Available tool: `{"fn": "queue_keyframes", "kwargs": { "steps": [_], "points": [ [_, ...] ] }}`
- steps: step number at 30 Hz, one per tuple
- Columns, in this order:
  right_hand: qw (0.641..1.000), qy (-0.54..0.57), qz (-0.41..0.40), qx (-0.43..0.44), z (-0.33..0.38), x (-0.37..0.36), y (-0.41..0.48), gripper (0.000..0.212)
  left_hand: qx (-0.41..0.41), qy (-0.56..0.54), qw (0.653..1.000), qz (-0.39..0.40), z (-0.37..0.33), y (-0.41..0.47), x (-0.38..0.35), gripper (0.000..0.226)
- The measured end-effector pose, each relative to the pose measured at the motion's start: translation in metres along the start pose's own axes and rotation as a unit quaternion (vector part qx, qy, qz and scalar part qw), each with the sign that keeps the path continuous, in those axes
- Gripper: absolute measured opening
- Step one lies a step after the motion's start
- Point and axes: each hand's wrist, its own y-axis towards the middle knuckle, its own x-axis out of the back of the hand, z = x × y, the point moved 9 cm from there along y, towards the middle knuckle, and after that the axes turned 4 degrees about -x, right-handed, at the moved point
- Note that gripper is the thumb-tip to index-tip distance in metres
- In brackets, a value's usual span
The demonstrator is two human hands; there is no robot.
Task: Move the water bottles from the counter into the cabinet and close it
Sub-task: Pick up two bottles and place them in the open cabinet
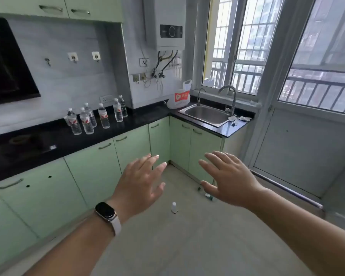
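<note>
With the left hand [141,182] and right hand [227,180] held spread and empty, nothing is judged begun; the water bottles [96,118] on the worktop [145,118] must be reached and a closed cabinet [92,172] opened.

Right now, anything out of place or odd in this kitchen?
Yes. A clear plastic bottle with a green label lies on its side on the beige floor, and a small white bottle stands there too.

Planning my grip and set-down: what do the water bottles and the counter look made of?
Water bottles: probably thin clear plastic, glossy; you can see through them, and they have white caps and printed labels. Counter: likely polished black stone; it shows a glossy sheen.
</note>
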Motion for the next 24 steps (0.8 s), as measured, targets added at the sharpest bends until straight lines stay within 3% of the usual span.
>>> {"fn": "queue_keyframes", "kwargs": {
  "steps": [12, 24],
  "points": [
    [0.995, 0.013, 0.053, -0.079, 0.001, -0.108, 0.117, 0.060, -0.022, -0.064, 0.998, 0.009, 0.118, 0.077, -0.107, 0.054],
    [0.991, 0.002, 0.081, -0.106, -0.056, -0.165, 0.148, 0.062, -0.050, -0.104, 0.993, 0.033, 0.123, 0.148, -0.185, 0.054]
  ]
}}
